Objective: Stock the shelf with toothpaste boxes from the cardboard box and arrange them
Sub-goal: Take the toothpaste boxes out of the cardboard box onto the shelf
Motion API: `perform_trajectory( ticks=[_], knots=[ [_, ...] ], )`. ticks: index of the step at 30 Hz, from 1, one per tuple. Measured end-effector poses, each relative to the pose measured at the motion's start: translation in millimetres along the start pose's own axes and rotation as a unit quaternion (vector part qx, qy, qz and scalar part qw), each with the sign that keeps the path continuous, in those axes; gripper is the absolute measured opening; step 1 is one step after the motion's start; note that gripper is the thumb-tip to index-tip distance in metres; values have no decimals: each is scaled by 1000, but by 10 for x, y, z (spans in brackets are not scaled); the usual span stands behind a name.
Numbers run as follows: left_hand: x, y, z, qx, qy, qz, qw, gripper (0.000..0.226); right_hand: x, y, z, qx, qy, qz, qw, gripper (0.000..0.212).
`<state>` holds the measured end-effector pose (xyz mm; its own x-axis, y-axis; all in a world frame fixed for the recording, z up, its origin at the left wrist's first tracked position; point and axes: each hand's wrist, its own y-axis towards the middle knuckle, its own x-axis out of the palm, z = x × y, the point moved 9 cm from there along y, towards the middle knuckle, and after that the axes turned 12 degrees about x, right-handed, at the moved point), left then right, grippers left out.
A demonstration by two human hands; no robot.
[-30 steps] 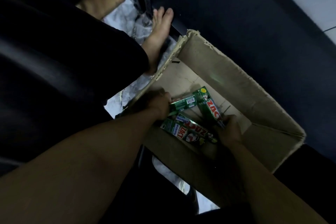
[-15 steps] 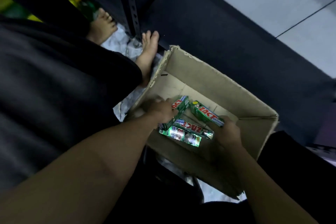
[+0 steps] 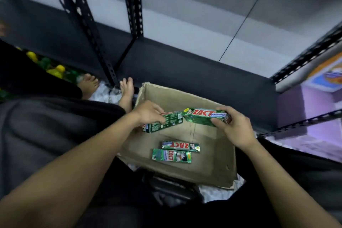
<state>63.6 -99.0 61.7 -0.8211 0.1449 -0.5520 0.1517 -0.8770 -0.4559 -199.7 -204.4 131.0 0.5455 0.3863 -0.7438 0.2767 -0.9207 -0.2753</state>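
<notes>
An open cardboard box stands on the floor below me. My left hand grips a green toothpaste box above the carton's left side. My right hand holds a second green toothpaste box, its red ZACT lettering facing up, above the carton's far side. The two held boxes nearly meet end to end. Two more green toothpaste boxes lie side by side on the carton's floor. Beyond the carton runs the dark lowest shelf of a black metal rack.
Perforated black rack posts rise at the upper left. My bare feet rest on a pale mat beside the carton. Green and yellow items sit at the left. Another rack with purple and orange packaging is at the right.
Both hands have lifted out of the carton, each holding a toothpaste box. The view has tilted up, bringing the rack and shelf into sight. Two boxes stay on the carton floor.
</notes>
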Motion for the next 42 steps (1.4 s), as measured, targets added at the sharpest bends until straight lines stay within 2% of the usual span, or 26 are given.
perform_trajectory(
  ticks=[2, 5, 9, 14, 23, 26, 29, 36, 39, 42],
  knots=[
    [-226, -105, 264, 27, 8, 3, 1000, 34, -294, -79, -154, -25, 20, 17, 999, 30],
    [-601, -260, 599, 52, 49, 66, 995, 38, -700, -184, -408, -53, 41, 52, 996, 28],
    [-936, -488, 1183, 110, 48, 107, 987, 27, -1192, -364, -868, -111, 42, 115, 986, 30],
    [-1393, -986, 2043, 224, 160, 195, 941, 35, -1799, -700, -1392, -194, 43, 165, 966, 37],
    [-1839, -1912, 3159, 346, 241, 218, 880, 40, -2947, -1325, -2100, -276, 13, 237, 932, 40],
    [-1965, -2151, 3443, 377, 241, 245, 860, 39, -3302, -1408, -2209, -288, 36, 251, 923, 39],
    [-2100, -2371, 3725, 420, 247, 297, 821, 38, -3695, -1502, -2243, -304, 71, 298, 902, 39],
    [-2230, -2498, 4214, 517, 138, 369, 759, 26, -4410, -1553, -2062, -310, 156, 397, 850, 39],
    [-2106, -2329, 4519, 541, 155, 382, 733, 28, -4606, -1491, -1941, -290, 160, 452, 828, 38],
    [-1898, -1973, 4812, 555, 190, 357, 727, 30, -4763, -1390, -1758, -263, 158, 499, 811, 39]
  ],
)
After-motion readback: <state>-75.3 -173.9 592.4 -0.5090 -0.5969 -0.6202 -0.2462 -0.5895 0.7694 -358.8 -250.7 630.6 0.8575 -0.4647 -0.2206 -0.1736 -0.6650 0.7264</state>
